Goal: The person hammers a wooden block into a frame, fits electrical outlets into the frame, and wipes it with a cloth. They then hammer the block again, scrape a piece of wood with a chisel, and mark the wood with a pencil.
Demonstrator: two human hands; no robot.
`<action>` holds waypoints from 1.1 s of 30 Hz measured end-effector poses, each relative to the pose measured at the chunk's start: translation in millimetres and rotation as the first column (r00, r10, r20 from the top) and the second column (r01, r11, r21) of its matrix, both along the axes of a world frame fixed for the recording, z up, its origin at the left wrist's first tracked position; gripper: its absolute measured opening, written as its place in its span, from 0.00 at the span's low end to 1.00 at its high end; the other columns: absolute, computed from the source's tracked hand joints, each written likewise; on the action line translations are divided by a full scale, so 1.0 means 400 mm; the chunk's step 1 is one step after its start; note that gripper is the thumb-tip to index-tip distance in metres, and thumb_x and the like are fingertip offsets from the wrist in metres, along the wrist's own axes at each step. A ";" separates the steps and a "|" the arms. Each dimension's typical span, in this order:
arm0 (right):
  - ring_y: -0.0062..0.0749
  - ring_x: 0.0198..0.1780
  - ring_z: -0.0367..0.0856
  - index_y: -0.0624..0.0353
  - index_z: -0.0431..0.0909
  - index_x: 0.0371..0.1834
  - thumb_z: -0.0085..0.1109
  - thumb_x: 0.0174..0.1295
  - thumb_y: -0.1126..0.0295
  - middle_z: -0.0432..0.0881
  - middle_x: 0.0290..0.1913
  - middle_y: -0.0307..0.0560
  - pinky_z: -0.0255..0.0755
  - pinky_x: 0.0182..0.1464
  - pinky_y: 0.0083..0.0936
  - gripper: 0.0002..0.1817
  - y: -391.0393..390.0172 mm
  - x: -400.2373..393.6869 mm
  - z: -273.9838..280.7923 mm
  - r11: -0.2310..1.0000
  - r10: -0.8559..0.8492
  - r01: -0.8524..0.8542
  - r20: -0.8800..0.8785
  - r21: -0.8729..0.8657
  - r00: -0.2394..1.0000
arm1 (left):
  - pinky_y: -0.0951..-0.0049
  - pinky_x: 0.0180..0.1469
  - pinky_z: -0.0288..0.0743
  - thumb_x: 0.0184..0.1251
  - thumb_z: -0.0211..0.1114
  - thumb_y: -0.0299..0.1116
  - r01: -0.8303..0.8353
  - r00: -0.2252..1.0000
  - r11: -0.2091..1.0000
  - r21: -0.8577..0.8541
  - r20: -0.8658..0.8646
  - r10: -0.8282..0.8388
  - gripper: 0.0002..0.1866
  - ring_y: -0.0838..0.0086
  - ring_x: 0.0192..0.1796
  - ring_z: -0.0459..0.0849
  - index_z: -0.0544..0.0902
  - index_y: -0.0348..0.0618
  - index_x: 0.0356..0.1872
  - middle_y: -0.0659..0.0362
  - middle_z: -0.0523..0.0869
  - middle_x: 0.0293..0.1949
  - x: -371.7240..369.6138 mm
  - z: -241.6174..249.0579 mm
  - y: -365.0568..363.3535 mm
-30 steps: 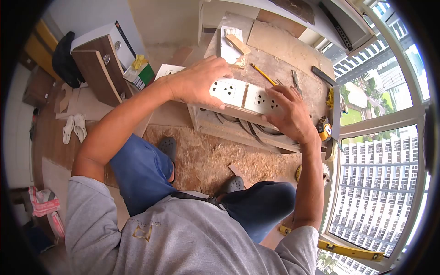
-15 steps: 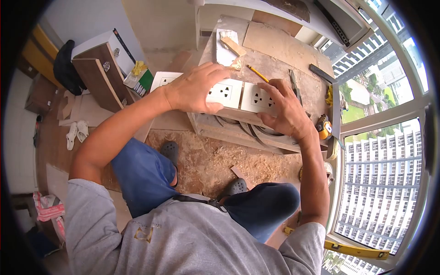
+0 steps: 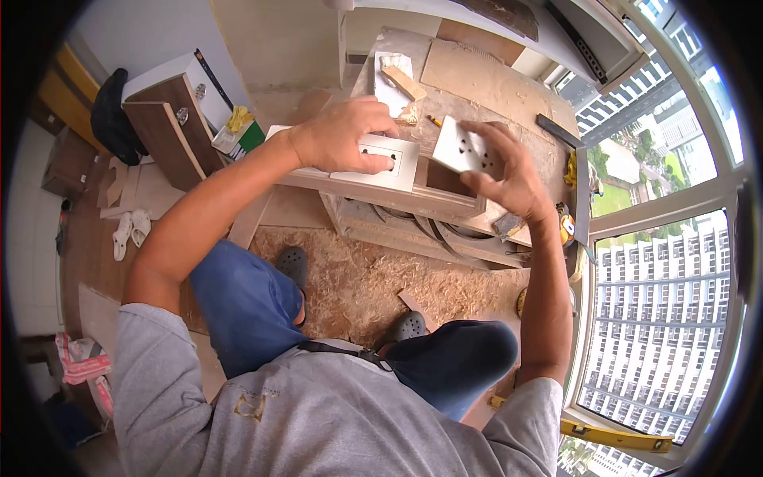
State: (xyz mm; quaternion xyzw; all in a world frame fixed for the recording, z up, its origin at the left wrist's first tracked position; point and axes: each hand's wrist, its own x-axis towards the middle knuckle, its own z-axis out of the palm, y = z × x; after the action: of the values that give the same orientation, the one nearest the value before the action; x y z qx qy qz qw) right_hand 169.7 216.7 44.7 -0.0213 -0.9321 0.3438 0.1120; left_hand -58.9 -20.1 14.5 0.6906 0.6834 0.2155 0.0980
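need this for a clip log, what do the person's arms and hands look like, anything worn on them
Both arms are bare from short grey T-shirt sleeves down. The left hand and right hand are bare too: no gloves, and no watch, ring or wristband shows. A faint yellowish mark sits on the shirt near the left sleeve. Dark blue trousers show below.

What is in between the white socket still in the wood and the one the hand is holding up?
An open rectangular cutout in the wooden panel lies between the seated socket under the left hand and the lifted socket in the right hand, seen in the head view.
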 end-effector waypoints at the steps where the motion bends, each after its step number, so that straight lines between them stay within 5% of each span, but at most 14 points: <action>1: 0.38 0.62 0.81 0.59 0.77 0.76 0.71 0.57 0.54 0.82 0.63 0.51 0.75 0.65 0.34 0.41 0.020 0.001 0.000 0.996 0.006 -0.008 -0.026 -0.087 1.000 | 0.56 0.66 0.74 0.56 0.81 0.50 0.026 0.997 1.000 -0.013 -0.076 -0.026 0.39 0.53 0.62 0.79 0.80 0.36 0.65 0.47 0.79 0.60 -0.012 -0.001 0.007; 3: 0.37 0.61 0.82 0.63 0.77 0.75 0.65 0.63 0.47 0.83 0.64 0.52 0.75 0.63 0.31 0.41 0.057 -0.006 -0.029 0.875 0.044 -0.067 -0.059 -0.479 0.997 | 0.55 0.67 0.74 0.57 0.81 0.50 -0.003 1.000 0.999 -0.049 0.025 0.004 0.39 0.53 0.63 0.79 0.81 0.35 0.65 0.47 0.80 0.60 0.007 0.016 0.008; 5: 0.35 0.60 0.82 0.65 0.74 0.76 0.62 0.68 0.46 0.83 0.64 0.53 0.77 0.57 0.31 0.41 0.094 -0.006 -0.085 0.846 0.089 -0.143 -0.129 -0.513 0.988 | 0.55 0.68 0.73 0.57 0.80 0.49 -0.025 0.993 0.996 -0.087 0.113 0.034 0.39 0.52 0.64 0.78 0.81 0.35 0.65 0.46 0.80 0.60 0.024 0.027 0.003; 7: 0.36 0.58 0.82 0.61 0.72 0.78 0.59 0.71 0.44 0.82 0.65 0.59 0.76 0.51 0.32 0.40 0.093 0.014 -0.115 0.429 0.016 -0.209 -0.224 -0.879 0.974 | 0.56 0.70 0.72 0.55 0.82 0.50 -0.027 1.000 1.000 -0.011 -0.001 0.027 0.42 0.51 0.65 0.77 0.80 0.34 0.67 0.47 0.79 0.61 0.034 0.024 -0.016; 9: 0.39 0.58 0.81 0.59 0.69 0.80 0.59 0.73 0.44 0.80 0.69 0.63 0.75 0.46 0.33 0.40 0.083 0.016 -0.121 0.346 0.011 -0.222 -0.233 -0.912 0.972 | 0.56 0.71 0.71 0.53 0.83 0.50 -0.013 1.000 1.000 -0.006 -0.025 0.013 0.44 0.51 0.66 0.75 0.79 0.33 0.68 0.47 0.78 0.61 0.042 0.020 -0.033; 11: 0.42 0.59 0.79 0.58 0.68 0.81 0.60 0.73 0.44 0.76 0.73 0.63 0.75 0.47 0.33 0.40 0.083 0.019 -0.134 -0.096 0.076 -0.304 -0.312 -0.948 0.947 | 0.56 0.71 0.71 0.52 0.83 0.50 -0.003 0.999 1.000 0.005 -0.049 0.003 0.46 0.51 0.67 0.74 0.78 0.32 0.69 0.48 0.77 0.61 0.044 0.013 -0.040; 16: 0.40 0.56 0.79 0.61 0.67 0.81 0.66 0.71 0.43 0.76 0.71 0.63 0.77 0.45 0.31 0.44 0.063 0.016 -0.136 -0.192 0.083 -0.399 -0.420 -0.896 0.904 | 0.56 0.70 0.71 0.48 0.84 0.48 -0.037 0.999 0.996 -0.086 0.034 0.040 0.43 0.53 0.65 0.73 0.77 0.33 0.62 0.48 0.76 0.58 0.034 0.023 -0.011; 21: 0.37 0.48 0.82 0.62 0.74 0.75 0.69 0.70 0.45 0.85 0.58 0.54 0.81 0.48 0.34 0.39 0.131 -0.028 -0.087 0.082 -0.133 -0.194 -0.204 -0.978 0.970 | 0.55 0.67 0.72 0.47 0.84 0.48 0.024 0.992 0.985 -0.172 -0.120 -0.045 0.40 0.53 0.62 0.74 0.77 0.35 0.57 0.47 0.77 0.55 0.040 0.050 0.022; 22: 0.35 0.47 0.82 0.61 0.76 0.73 0.70 0.70 0.45 0.85 0.55 0.51 0.80 0.48 0.34 0.37 0.181 -0.067 -0.090 0.291 -0.221 0.004 -0.064 -0.957 0.973 | 0.55 0.67 0.72 0.47 0.84 0.49 0.029 0.990 0.983 -0.179 -0.132 -0.053 0.40 0.52 0.61 0.74 0.77 0.35 0.56 0.48 0.77 0.54 0.042 0.050 0.022; 24: 0.31 0.45 0.84 0.64 0.82 0.66 0.73 0.67 0.49 0.88 0.48 0.48 0.79 0.48 0.32 0.33 0.262 -0.137 -0.085 0.651 -0.320 0.285 0.087 -0.704 0.944 | 0.55 0.67 0.73 0.49 0.83 0.49 0.017 0.988 0.989 -0.149 -0.150 -0.040 0.37 0.51 0.61 0.76 0.77 0.33 0.53 0.46 0.78 0.53 0.050 0.066 0.015; 25: 0.31 0.45 0.84 0.64 0.82 0.66 0.73 0.67 0.49 0.88 0.48 0.48 0.79 0.48 0.32 0.33 0.285 -0.176 -0.081 0.657 -0.317 0.279 0.080 -0.700 0.945 | 0.55 0.66 0.74 0.51 0.82 0.49 0.002 0.985 0.993 -0.122 -0.168 -0.023 0.35 0.50 0.61 0.77 0.77 0.31 0.50 0.45 0.80 0.53 0.046 0.074 0.013; 27: 0.42 0.51 0.89 0.68 0.83 0.67 0.75 0.60 0.47 0.90 0.51 0.59 0.81 0.55 0.37 0.39 0.324 -0.253 -0.092 0.899 -0.435 0.436 0.049 -0.032 0.899 | 0.54 0.66 0.73 0.51 0.82 0.49 0.010 0.995 0.990 -0.141 -0.094 -0.023 0.36 0.49 0.62 0.77 0.77 0.32 0.51 0.45 0.80 0.53 0.035 0.066 0.017; 30: 0.57 0.62 0.88 0.70 0.82 0.68 0.77 0.54 0.47 0.88 0.57 0.75 0.78 0.65 0.41 0.44 0.410 -0.367 -0.161 0.860 -0.479 0.474 -0.018 0.188 0.878 | 0.53 0.65 0.74 0.51 0.82 0.49 0.031 0.999 0.980 -0.196 -0.026 -0.037 0.37 0.48 0.63 0.77 0.77 0.33 0.54 0.45 0.80 0.54 0.024 0.057 0.017; 33: 0.61 0.66 0.83 0.63 0.81 0.71 0.77 0.55 0.45 0.86 0.60 0.71 0.76 0.68 0.44 0.43 0.430 -0.404 -0.199 0.792 -0.411 0.416 -0.115 0.447 0.904 | 0.53 0.63 0.76 0.53 0.82 0.50 0.066 0.993 0.983 -0.174 -0.088 -0.082 0.35 0.47 0.61 0.80 0.79 0.34 0.53 0.44 0.82 0.52 0.022 0.060 0.028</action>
State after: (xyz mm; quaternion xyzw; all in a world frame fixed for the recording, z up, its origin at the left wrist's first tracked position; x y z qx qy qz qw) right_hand 8.3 388.6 -34.9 -0.1952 -0.9585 0.0798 0.1916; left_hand -50.0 -9.0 38.6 0.7142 0.6769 0.1197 0.1322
